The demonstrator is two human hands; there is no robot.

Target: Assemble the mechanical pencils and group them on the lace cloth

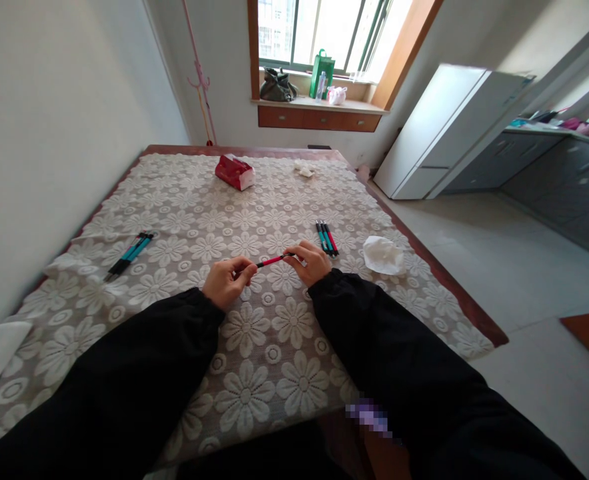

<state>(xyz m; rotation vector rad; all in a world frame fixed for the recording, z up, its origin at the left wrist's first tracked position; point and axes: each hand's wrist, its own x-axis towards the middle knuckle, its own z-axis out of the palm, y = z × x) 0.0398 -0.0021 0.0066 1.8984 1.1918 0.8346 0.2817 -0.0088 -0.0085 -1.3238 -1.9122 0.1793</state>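
A red pen with black ends is held level above the tablecloth between both hands. My left hand pinches its left end, and the fingertips hide the tip. On the right end, my right hand is closed with thumb and fingers round the black part. Just past my right hand lies a small row of pens, teal ones and a red one, side by side. Farther off to the left, several teal and black pens lie together in a slanted bunch.
The table wears a flowered lace cloth. A crumpled white tissue lies to the right. Toward the far edge are a red tissue pack and a small pale crumpled item. A wall borders the left side; a white fridge stands beyond.
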